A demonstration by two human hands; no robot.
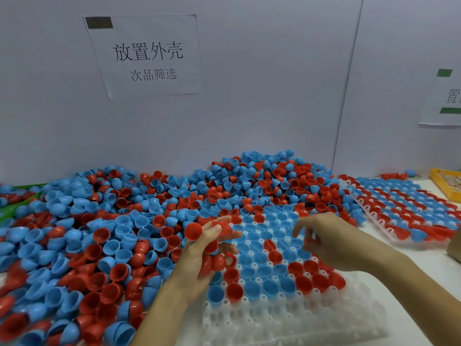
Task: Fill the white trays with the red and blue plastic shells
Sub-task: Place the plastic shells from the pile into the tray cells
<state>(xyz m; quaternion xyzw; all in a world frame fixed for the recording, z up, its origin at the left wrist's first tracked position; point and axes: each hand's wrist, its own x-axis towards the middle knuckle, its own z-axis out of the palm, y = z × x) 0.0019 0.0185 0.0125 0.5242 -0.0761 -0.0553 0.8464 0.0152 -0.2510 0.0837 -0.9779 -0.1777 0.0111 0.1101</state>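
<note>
Left hand [199,250] fingers grip several red shells [212,260] beside the white tray [287,318]; right hand [329,238] fingers curled above it, contents indiscernible.

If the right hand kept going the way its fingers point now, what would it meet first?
The right hand has fingers curled pointing left and down over the white tray. It would likely first meet the shells seated there, around a red shell; depth is unclear.

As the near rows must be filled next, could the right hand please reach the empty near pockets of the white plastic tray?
Probably yes: the right hand hovers over the white plastic tray, and nothing covers its empty near pockets.
</note>
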